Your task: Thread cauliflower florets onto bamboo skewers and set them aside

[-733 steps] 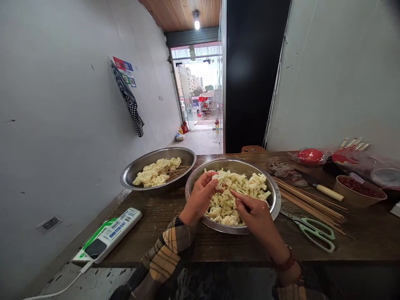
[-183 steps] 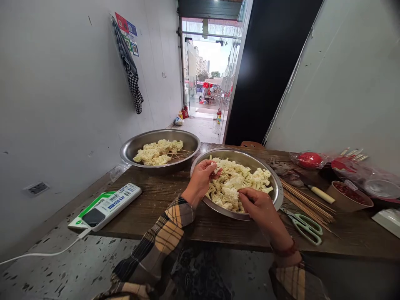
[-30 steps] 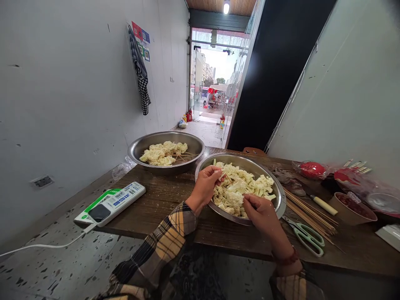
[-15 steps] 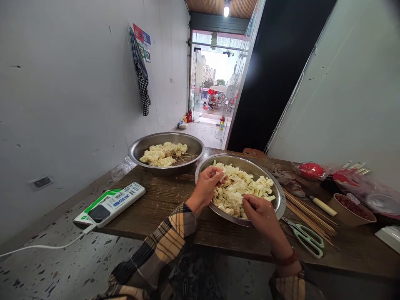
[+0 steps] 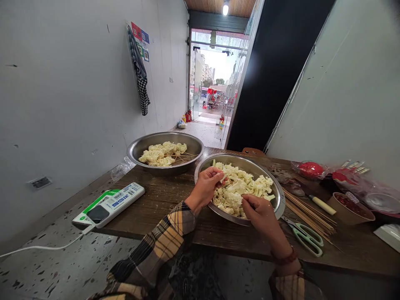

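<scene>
Since half-second back: almost no shift. Left hand (image 5: 204, 187) same spot at 9 o'clock rim of steel bowl (image 5: 279, 196), grip pinched on cauliflower floret (image 5: 222, 178). Right hand (image 5: 262, 214) at 6 o'clock rim, grip curled together, content too thin to tell. Judged: same floret in work. Floret small, pale cream, knobbly, just above loose heap. Second bowl (image 5: 134, 152) of skewered cauliflower (image 5: 162, 153) at 10 o'clock on tabletop (image 5: 162, 196). Bamboo skewers (image 5: 309, 208) and scissors (image 5: 308, 237) at 3 o'clock.

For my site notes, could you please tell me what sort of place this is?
Probably a small street-front food-prep room, perhaps for a skewer stall: metal bowls of cauliflower on a wooden table, a bundle of bamboo skewers, and a glass doorway opening onto a street.
</scene>
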A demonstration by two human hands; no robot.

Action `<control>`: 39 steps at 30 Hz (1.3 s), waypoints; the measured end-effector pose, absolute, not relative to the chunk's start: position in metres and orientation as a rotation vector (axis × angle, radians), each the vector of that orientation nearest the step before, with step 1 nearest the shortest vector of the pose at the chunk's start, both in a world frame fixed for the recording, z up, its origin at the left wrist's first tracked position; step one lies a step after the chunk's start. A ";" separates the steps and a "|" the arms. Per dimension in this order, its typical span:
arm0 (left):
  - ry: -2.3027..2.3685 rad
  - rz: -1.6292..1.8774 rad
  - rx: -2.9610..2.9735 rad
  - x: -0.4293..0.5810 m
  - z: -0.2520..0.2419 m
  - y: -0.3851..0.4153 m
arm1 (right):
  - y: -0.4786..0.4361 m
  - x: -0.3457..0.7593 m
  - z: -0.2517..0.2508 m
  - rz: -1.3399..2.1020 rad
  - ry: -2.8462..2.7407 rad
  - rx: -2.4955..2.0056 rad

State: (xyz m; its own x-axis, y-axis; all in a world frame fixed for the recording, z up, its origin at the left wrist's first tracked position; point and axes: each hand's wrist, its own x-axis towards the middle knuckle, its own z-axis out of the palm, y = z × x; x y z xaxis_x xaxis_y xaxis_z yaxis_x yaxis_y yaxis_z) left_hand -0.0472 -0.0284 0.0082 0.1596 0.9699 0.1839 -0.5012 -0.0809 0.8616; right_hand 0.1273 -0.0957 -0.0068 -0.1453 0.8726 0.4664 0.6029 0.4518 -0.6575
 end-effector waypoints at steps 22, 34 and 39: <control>0.662 1.134 1.230 -0.039 0.010 -0.037 | -0.097 0.125 -0.004 0.501 -1.790 -1.233; 0.689 1.261 1.096 -0.038 0.010 -0.035 | -0.094 0.124 -0.008 0.369 -1.837 -1.227; 0.722 1.246 1.171 -0.037 0.011 -0.036 | -0.096 0.123 -0.010 0.294 -1.816 -1.198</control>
State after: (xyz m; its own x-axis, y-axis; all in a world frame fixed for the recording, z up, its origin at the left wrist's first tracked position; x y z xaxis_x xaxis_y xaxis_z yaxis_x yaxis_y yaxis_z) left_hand -0.0373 -0.0360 0.0114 0.2286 0.9586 0.1699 -0.3300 -0.0879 0.9399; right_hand 0.1231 -0.0961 -0.0097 -0.1126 0.8242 0.5550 0.6066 0.4994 -0.6185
